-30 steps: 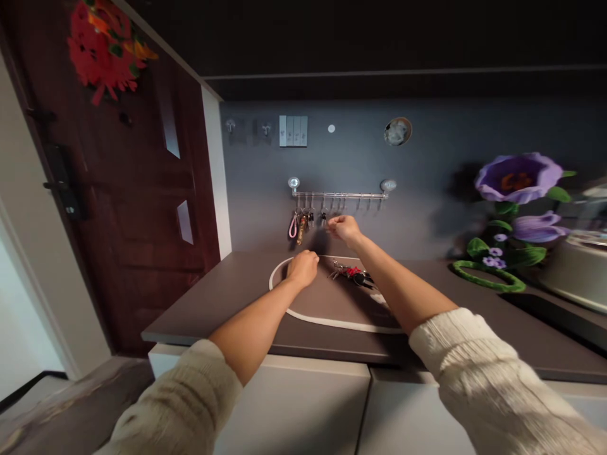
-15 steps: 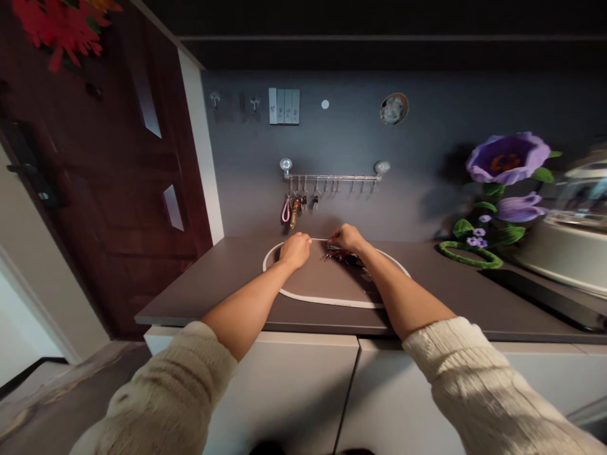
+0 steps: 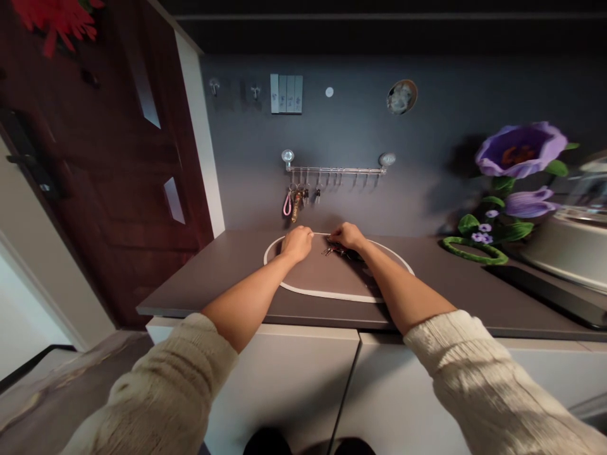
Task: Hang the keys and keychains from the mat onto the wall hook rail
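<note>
An oval grey tray with a white rim (image 3: 327, 294) lies on the dark countertop (image 3: 227, 272). A bunch of keys (image 3: 332, 250) rests at its far side. My right hand (image 3: 348, 236) is down on that bunch, fingers curled over it. My left hand (image 3: 298, 242) rests on the tray just left of the keys, fingers closed in a loose fist; I cannot see anything in it. On the wall above, a metal hook rail (image 3: 336, 169) carries several key sets (image 3: 298, 198) at its left end, one with a pink loop.
A dark red door (image 3: 109, 170) stands at the left. A switch panel (image 3: 286, 93) is on the grey wall. Purple artificial flowers (image 3: 516, 183) and a lidded pot (image 3: 569, 240) stand on the counter at the right. White cabinet fronts (image 3: 308, 379) are below.
My right hand came down from the hook rail to the bunch of keys on the tray. My left hand stayed on the tray. The camera tilted slightly downward.
</note>
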`<state>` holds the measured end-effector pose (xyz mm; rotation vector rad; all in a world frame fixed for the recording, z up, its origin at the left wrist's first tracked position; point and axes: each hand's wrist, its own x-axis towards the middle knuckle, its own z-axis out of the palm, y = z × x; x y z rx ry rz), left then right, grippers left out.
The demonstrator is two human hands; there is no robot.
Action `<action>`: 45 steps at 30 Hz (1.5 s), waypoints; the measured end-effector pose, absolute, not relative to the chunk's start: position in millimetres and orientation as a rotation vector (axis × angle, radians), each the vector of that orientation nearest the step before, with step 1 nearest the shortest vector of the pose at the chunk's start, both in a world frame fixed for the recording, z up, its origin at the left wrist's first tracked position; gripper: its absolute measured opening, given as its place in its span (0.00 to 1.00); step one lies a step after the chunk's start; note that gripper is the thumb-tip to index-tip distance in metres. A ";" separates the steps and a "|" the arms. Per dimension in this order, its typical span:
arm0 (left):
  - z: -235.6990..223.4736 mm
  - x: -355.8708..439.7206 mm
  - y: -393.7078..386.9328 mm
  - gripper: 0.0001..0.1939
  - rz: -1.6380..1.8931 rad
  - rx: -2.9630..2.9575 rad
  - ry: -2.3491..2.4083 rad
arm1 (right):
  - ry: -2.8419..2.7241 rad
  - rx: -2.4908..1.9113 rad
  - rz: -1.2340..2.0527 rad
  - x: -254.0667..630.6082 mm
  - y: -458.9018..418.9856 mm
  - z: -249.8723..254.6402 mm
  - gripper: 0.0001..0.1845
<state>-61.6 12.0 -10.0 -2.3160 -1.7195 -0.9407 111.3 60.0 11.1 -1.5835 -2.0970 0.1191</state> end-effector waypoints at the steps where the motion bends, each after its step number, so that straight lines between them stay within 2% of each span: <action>1: -10.0 -61.4 12.3 0.15 -0.947 -2.316 -1.717 | -2.095 -1.574 0.116 110.7 59.1 12.4 0.03; 24: -11.3 -63.2 21.7 0.10 -1.339 -2.355 -1.671 | -2.128 -1.029 0.531 87.3 47.9 21.3 0.10; 35: -10.4 -66.6 26.7 0.09 -1.621 -2.318 -1.663 | -1.935 -1.004 0.979 80.3 39.6 14.1 0.08; 45: -9.3 -63.9 22.8 0.07 -1.845 -2.323 -1.633 | -1.863 -0.972 0.965 78.7 37.8 16.9 0.12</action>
